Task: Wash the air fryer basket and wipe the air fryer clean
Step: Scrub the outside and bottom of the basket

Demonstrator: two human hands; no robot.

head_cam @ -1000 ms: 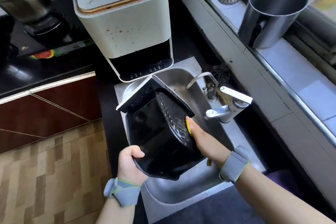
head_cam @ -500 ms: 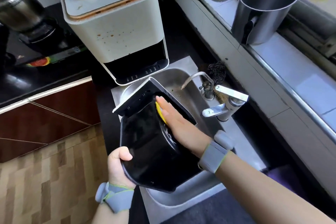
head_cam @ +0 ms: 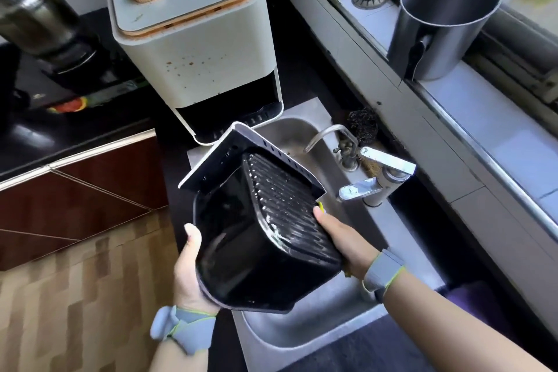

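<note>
Your left hand (head_cam: 188, 269) grips the basket (head_cam: 259, 232), tilted over the sink (head_cam: 320, 332). Right hand (head_cam: 341, 238) presses a yellow sponge (head_cam: 322, 206) on its ribbed base; grip unclear. Scrub along the ribs.

Over the sink (head_cam: 305, 338), nearly all room taken by the tilted basket (head_cam: 259, 238), held from both sides by the left hand (head_cam: 188, 269) and right hand (head_cam: 341, 238). Open basin only at the near rim and in a narrow strip at the back. Blocked on the right by 2 taps (head_cam: 365, 166). Just behind, the air fryer (head_cam: 196, 48). On the sill, a steel pot (head_cam: 437, 27).
</note>
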